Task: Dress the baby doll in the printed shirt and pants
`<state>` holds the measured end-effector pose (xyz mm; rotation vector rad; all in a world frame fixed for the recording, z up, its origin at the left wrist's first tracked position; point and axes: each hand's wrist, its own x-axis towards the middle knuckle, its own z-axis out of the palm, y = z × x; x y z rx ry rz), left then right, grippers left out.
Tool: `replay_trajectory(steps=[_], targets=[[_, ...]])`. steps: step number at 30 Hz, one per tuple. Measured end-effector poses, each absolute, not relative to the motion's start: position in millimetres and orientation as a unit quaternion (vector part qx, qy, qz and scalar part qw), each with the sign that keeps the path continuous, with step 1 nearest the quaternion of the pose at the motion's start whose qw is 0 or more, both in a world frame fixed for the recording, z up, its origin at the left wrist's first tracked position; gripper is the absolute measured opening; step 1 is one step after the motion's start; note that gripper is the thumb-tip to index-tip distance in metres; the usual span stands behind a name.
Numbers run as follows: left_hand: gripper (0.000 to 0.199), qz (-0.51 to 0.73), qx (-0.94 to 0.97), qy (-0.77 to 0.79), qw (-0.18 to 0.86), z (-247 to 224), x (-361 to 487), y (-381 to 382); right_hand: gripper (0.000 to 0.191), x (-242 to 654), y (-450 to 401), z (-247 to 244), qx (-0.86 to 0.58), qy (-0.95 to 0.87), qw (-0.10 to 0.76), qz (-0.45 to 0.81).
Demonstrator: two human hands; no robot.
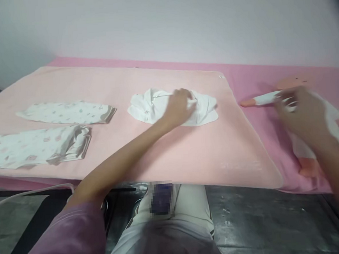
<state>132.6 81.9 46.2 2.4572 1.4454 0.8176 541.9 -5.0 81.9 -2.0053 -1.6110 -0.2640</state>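
A small white garment (206,106) lies on the light pink cloth in front of me, its edges rumpled. Over its middle is my left hand (179,107), with curved fingers and the thumb held apart. Whether it presses on the fabric is hard to tell. On the right, my right hand (303,112) is blurred over a soft white and orange item (331,110), perhaps a plush toy or a baby garment. That item has a narrow white piece with an orange tip (248,102) and an orange end near the table's front edge. The hand hides its middle, and its grip is unclear.
Two folded printed white garments, one farther back (65,113) and one nearer (36,147), lie at the left. A light pink cloth (160,155) covers most of the table over a darker pink cover (251,81). A pale wall stands behind; a white cable (30,192) runs at lower left.
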Motion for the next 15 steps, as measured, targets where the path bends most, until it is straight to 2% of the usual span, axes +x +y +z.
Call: replay_trajectory(steps=[3,6,9,11,15], targets=[[0.040,0.264,0.726,0.634,0.031,43.5,46.6,69.4,0.032,483.2,-3.0,58.2,-0.693,-0.678,0.243,0.019],[0.064,0.221,0.631,0.743,0.010,30.5,-9.9,67.7,0.041,433.0,6.5,33.6,-0.705,-0.679,0.183,0.091],[0.085,0.162,0.591,0.789,0.051,21.9,-32.9,76.1,0.049,397.1,25.7,16.9,-0.736,-0.652,0.151,0.103],[0.083,0.129,0.591,0.792,0.088,21.7,-36.0,84.1,0.046,379.7,41.3,11.9,-0.749,-0.641,0.141,0.088],[0.055,0.093,0.612,0.771,0.152,24.6,-40.3,94.9,0.032,364.7,62.0,11.1,-0.765,-0.622,0.115,0.120]])
